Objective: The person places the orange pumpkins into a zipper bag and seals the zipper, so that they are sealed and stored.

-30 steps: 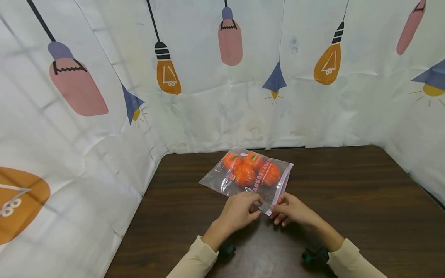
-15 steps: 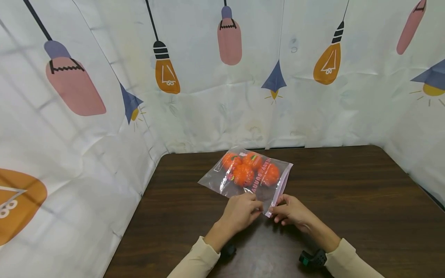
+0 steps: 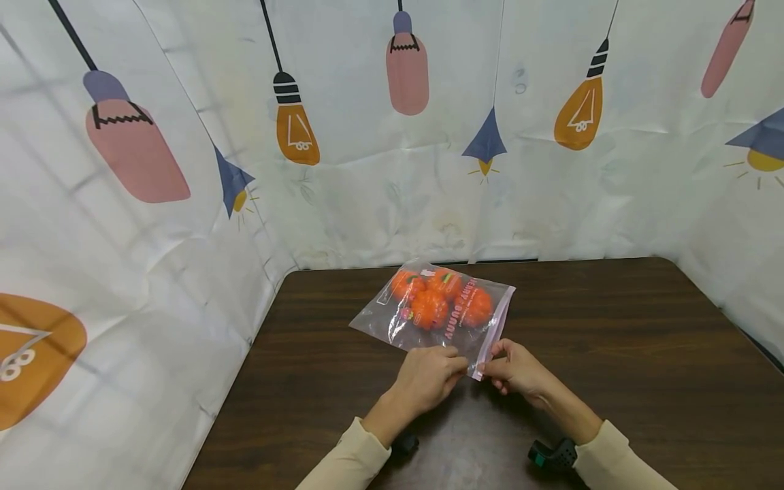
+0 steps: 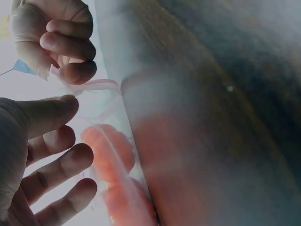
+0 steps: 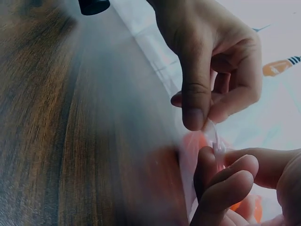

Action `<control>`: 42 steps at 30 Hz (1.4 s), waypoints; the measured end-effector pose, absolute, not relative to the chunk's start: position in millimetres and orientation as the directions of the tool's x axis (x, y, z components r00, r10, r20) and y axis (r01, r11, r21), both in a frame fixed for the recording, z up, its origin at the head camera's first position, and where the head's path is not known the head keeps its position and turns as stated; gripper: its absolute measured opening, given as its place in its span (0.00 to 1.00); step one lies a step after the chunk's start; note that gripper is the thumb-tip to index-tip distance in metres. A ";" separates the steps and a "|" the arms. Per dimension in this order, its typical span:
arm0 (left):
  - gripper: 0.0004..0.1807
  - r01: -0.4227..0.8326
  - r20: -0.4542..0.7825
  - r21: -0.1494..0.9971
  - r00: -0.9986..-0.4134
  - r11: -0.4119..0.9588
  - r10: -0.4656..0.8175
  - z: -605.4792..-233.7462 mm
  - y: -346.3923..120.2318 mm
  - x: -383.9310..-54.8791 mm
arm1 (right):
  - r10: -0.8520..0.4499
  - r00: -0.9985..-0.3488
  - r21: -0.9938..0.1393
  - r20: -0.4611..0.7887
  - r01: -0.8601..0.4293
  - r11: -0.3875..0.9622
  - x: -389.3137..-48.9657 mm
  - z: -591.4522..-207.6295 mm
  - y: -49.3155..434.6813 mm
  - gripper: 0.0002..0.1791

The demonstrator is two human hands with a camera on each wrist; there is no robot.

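A clear zip bag [image 3: 398,327] with pink lettering lies over the far middle of the table, seen in the head view. Through its plastic show several round, ridged, pumpkin-like orange pieces [image 3: 430,309]. Along the bag's right end runs a pale pink zip strip [image 3: 499,318]. My right hand [image 3: 517,371] pinches the near corner of that strip between thumb and fingers. Just left of it, my left hand [image 3: 425,381] pinches the bag's near edge; in the right wrist view its thumb [image 5: 194,117] and forefinger meet on the plastic. The orange pieces [image 4: 110,153] hang into the left wrist view.
Beneath is a dark wood-grain table [image 3: 612,354], its far edge against a white curtain [image 3: 367,204] printed with lamps and bulbs. A black band [image 3: 554,454] is on the right wrist, below a cream sleeve [image 3: 618,456].
My left hand's fingers have closed in on the bag's near edge and moved slightly right, nearer the right hand. The right hand keeps its pinch on the strip's corner; the bag barely shifts.
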State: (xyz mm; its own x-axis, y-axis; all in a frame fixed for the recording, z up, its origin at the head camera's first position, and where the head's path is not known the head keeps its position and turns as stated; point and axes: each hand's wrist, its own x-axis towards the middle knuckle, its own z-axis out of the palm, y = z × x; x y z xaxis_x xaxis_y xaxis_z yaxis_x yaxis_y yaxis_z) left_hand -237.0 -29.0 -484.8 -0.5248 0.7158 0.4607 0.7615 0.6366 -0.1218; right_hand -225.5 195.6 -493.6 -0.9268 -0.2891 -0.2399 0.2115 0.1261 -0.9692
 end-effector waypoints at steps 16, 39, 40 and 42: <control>0.02 0.789 0.498 -0.099 -0.488 0.606 0.717 -486.5 -27.0 -234.1 | -0.252 -0.941 -0.973 -0.225 0.202 0.113 -222.3 -493.0 191.3 0.17; 0.05 0.829 0.473 -0.075 -0.460 0.554 0.752 -480.0 -27.8 -230.7 | -0.050 -0.964 -0.954 -0.263 0.251 0.165 -239.6 -493.3 205.2 0.20; 0.05 0.831 0.472 -0.068 -0.461 0.552 0.752 -479.6 -28.0 -230.6 | -0.039 -0.964 -0.953 -0.262 0.252 0.170 -240.4 -493.2 207.0 0.20; 0.04 0.834 0.471 -0.052 -0.465 0.550 0.750 -478.3 -28.4 -230.5 | -0.023 -0.966 -0.952 -0.256 0.248 0.179 -241.5 -492.7 210.7 0.20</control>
